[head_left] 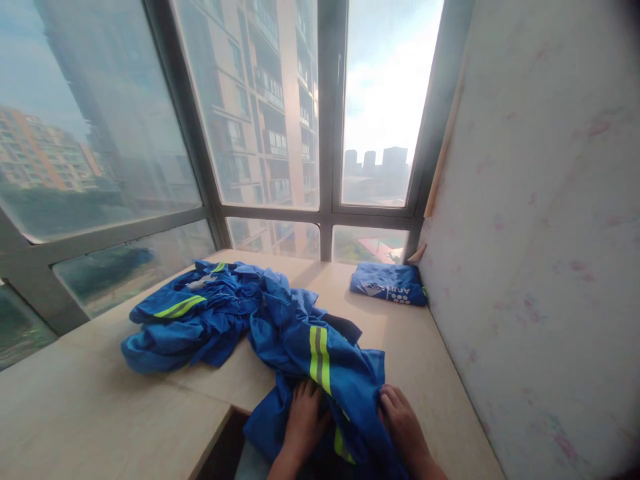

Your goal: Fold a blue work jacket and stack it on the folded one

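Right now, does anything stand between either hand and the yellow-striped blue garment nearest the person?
Nothing visible does: the left hand and right hand both touch the blue garment. The folded blue bundle lies farther back beside the wall, apart from both hands.

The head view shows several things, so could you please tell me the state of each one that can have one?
Nearest blue work garment, unfolded and rumpled
Blue workwear pile at left, crumpled, unfolded
Blue bundle by the wall, neatly folded, white print showing
Right-hand window casement, appears shut
Left hand, on the nearest garment, grip unclear
Right hand, curled at that garment's edge, grip unclear
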Available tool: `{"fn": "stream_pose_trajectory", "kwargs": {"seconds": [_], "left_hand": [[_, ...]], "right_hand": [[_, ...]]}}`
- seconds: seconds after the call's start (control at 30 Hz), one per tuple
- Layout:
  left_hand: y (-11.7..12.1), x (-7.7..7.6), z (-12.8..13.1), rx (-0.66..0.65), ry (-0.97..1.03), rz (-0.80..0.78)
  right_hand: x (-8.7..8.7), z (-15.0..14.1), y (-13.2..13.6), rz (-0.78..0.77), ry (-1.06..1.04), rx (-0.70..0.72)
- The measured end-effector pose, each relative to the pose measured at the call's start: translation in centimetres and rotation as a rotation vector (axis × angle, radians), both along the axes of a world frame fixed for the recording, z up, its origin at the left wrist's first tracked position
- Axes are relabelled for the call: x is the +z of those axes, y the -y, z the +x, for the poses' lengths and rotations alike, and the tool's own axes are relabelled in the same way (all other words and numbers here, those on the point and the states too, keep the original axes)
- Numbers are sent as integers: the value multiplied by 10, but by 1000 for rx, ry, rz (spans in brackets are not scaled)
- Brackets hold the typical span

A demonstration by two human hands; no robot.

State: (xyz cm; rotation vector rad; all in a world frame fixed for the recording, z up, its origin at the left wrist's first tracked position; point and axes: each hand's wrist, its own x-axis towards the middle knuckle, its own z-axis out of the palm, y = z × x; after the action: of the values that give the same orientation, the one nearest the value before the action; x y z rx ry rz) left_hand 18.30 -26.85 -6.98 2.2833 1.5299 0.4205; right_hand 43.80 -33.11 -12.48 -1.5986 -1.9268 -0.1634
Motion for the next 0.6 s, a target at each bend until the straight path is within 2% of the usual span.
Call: {"fn": "stream_pose_trajectory", "kwargs": {"seconds": [0.07, 0.17, 0.37, 0.5, 0.6], "left_hand": [[1, -2, -2, -14, 26, 8], [-1, -3, -5, -46, 89, 6], [-2, -3, -6, -40, 155, 23], [0, -5, -6, -18, 169, 19], [-2, 0, -10, -23, 301, -23]], "right_hand": [[3, -1, 15, -40, -27, 70], [7, -3, 30, -179, -92, 132], [20, -4, 27, -374, -267, 53], [40, -13, 21, -510, -172, 6], [55, -28, 26, -513, -95, 0]]}}
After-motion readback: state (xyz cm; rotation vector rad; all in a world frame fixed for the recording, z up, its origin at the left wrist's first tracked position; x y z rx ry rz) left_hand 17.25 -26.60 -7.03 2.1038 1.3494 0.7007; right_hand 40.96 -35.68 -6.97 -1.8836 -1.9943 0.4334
